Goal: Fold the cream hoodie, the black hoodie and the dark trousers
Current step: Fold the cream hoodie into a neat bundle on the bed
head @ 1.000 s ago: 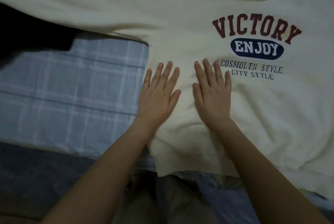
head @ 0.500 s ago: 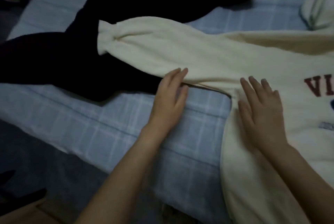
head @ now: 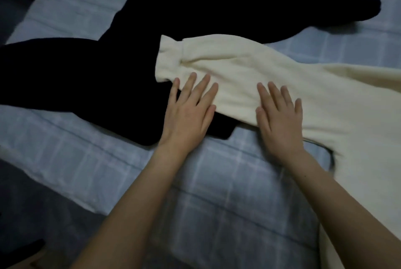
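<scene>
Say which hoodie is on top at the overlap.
The cream hoodie: its sleeve lies across the black hoodie, with the left hand and right hand flat on it.

Left hand (head: 186,116): bare, all five fingers in view. Right hand (head: 280,121): bare, five fingers likewise. Left forearm (head: 138,199): uncovered along its whole visible length. Right forearm (head: 338,199): uncovered too; one small dark speck (head: 305,175) just past the wrist. Light dim, view slightly blurred; nails not readable.
</scene>
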Demonstrator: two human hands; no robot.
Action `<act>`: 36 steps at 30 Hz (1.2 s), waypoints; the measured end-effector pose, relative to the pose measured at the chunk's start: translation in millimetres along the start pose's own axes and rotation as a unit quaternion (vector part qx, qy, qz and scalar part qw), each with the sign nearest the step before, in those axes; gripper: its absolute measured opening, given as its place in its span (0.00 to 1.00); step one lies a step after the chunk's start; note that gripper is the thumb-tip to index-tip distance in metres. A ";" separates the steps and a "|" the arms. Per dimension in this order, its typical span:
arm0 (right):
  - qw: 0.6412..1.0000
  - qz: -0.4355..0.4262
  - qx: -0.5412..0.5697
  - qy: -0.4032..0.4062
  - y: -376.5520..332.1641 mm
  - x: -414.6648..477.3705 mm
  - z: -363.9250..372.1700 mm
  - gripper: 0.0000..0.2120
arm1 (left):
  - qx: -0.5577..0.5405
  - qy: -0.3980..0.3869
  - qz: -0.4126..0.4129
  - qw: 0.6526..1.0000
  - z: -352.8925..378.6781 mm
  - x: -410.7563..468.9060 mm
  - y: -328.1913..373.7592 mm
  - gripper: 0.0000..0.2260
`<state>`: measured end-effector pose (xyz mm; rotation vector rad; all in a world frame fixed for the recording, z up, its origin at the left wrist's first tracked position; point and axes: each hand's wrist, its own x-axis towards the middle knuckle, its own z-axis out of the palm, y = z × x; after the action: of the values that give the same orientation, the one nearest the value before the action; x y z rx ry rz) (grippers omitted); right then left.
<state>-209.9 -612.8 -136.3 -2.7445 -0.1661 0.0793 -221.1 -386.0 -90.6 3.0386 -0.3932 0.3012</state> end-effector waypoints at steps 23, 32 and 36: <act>0.968 -0.021 0.241 0.066 -11.0 -8.1 -7.2 0.24 | -0.526 0.110 -0.307 0.785 -42.0 48.5 -37.2 0.21; 0.915 0.014 0.340 0.218 20.8 -32.0 -75.9 0.20 | -0.783 0.078 -0.260 0.560 -76.9 93.9 40.3 0.20; 0.875 0.091 0.388 0.275 62.9 -60.4 -111.9 0.17 | -0.808 0.025 -0.184 0.559 -86.0 121.5 121.7 0.21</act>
<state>-254.4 -720.3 -55.2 -1.8684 0.2400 -0.4795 -153.2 -525.9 22.5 1.1578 0.0666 -0.0617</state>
